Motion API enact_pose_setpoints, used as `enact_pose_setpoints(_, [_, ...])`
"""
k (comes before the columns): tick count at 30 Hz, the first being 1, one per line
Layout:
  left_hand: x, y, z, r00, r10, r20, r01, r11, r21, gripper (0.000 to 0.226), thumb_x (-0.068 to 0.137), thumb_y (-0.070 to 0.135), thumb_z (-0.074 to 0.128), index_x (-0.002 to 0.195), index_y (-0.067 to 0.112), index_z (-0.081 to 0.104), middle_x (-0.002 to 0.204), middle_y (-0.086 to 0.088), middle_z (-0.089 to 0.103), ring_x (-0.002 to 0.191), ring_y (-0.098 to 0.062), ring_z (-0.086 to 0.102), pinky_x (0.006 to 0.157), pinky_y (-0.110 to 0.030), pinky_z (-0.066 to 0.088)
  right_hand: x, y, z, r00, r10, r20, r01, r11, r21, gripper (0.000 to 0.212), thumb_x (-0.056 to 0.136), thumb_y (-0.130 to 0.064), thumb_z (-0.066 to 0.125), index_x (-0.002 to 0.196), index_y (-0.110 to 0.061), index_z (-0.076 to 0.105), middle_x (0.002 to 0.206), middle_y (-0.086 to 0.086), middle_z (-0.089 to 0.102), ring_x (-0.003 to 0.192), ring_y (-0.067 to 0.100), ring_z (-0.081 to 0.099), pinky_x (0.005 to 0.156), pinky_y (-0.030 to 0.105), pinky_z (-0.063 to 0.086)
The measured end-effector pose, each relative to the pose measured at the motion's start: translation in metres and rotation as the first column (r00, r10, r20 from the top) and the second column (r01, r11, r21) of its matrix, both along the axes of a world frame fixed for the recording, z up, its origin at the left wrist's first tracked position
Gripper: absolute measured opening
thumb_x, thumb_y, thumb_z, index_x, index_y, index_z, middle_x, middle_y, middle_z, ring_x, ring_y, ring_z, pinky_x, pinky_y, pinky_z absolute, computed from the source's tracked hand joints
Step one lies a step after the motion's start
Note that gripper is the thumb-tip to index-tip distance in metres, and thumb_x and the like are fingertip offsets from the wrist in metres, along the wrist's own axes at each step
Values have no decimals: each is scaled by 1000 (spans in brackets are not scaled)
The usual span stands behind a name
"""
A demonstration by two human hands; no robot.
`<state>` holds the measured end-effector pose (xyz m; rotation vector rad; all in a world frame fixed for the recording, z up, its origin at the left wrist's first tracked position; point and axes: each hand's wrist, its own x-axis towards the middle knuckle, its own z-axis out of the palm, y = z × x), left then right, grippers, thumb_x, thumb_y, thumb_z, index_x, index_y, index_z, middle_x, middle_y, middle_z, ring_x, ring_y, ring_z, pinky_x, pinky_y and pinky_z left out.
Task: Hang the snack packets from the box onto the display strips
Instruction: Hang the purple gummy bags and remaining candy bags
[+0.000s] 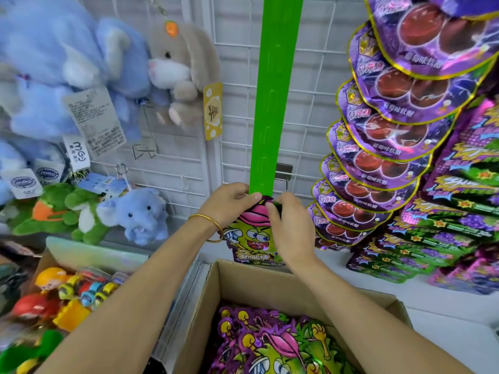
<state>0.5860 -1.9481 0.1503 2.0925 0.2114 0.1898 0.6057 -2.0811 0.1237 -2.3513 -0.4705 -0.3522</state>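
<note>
The left hand (229, 205) and right hand (293, 229) both pinched the top of a snack packet (252, 240) at the lower end of the green display strip (272, 103). Below, the open cardboard box (251, 282) held more packets (270, 344).

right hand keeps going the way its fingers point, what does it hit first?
Likely the left hand, pinching the same snack packet top just beside the right hand, at the bottom end of the green display strip. Depth between them is unclear.
</note>
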Motion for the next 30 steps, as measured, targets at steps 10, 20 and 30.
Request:
enact_pose_setpoints(10, [-5,1,-3,999,3,35,-1,998,-59,27,91,28,54,68,15,60,59,6,48,54,-1,43,57,-16,33,-3,0,-6,998,17,-52,-20,998,-57,20,95,-27,47,94,-8,50,99,10,57,89,33,55,67,39,42])
enact_pose_setpoints(20, [-15,-1,-13,997,-56,51,55,998,17,33,86,0,56,116,15,56,102,-6,64,99,-16,58,100,-37,43,-4,-10,-21,997,68,-42,-72,991,-110,18,92,-14,51,109,-6,50,112,11,48,100,33,52,77,44,45])
enact_pose_setpoints(30, [-73,-22,-20,998,-22,57,16,995,103,50,85,6,59,131,12,40,114,1,51,102,-12,51,86,-22,42,-67,-118,-117,940,114,-322,-189,959,-212,38,91,-10,51,129,-10,45,130,8,44,113,23,53,94,35,42])
